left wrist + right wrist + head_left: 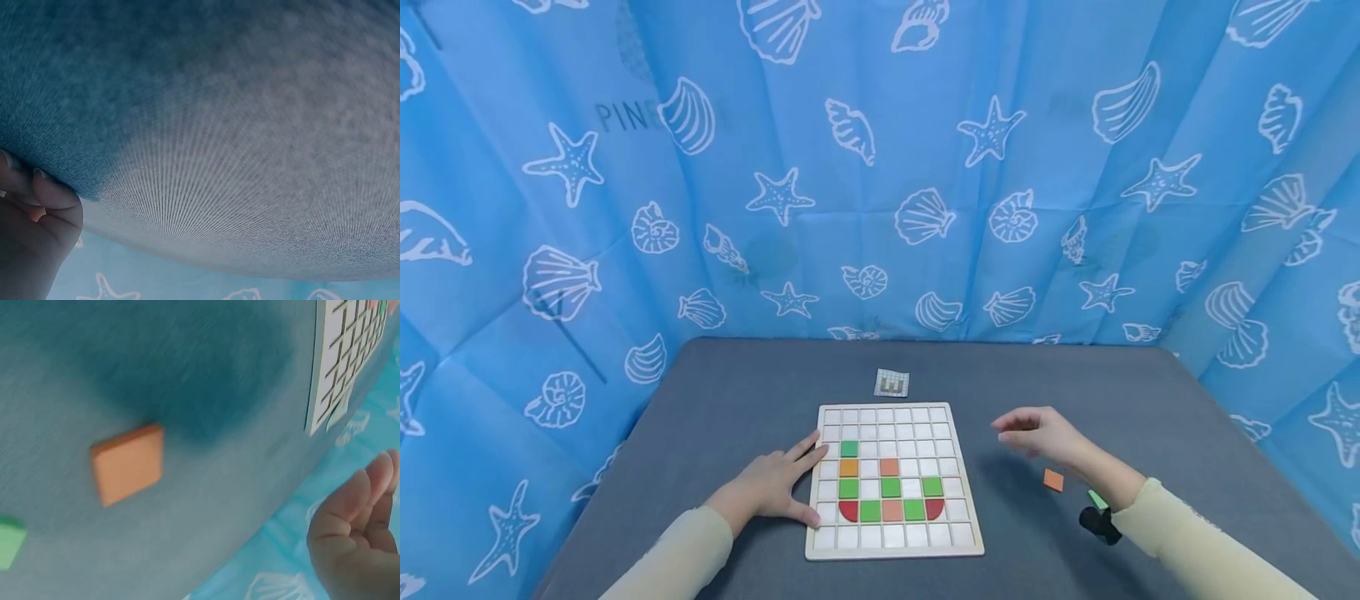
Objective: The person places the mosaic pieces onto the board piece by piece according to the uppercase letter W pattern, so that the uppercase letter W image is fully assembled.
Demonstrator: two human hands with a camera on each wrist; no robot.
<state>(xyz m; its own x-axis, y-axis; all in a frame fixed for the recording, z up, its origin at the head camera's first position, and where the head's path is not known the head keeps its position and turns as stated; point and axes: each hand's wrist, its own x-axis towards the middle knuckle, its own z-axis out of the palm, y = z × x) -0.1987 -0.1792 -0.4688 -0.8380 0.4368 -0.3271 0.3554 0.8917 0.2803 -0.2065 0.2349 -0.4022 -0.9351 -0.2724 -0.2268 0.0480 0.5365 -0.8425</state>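
Observation:
A white gridded board [925, 540] lies on the grey table, with coloured tiles set in some of its squares. Green tiles [870, 511], orange tiles [888, 467] and two red rounded tiles [848, 510] form a shape like a sideways E. My left hand [775, 483] rests at the board's left edge, fingers and thumb spread against the frame. To the right of the board, my right hand [1037, 432] hovers over the table with loosely bent fingers, and no tile shows in it. Nearest to it lies a loose orange tile [128, 465].
A small pattern card [892, 383] lies just beyond the board. Under my right forearm are a loose green tile [1097, 499] and a black object [1101, 526], partly hidden. A blue curtain [880, 167] with shells and starfish hangs behind the table.

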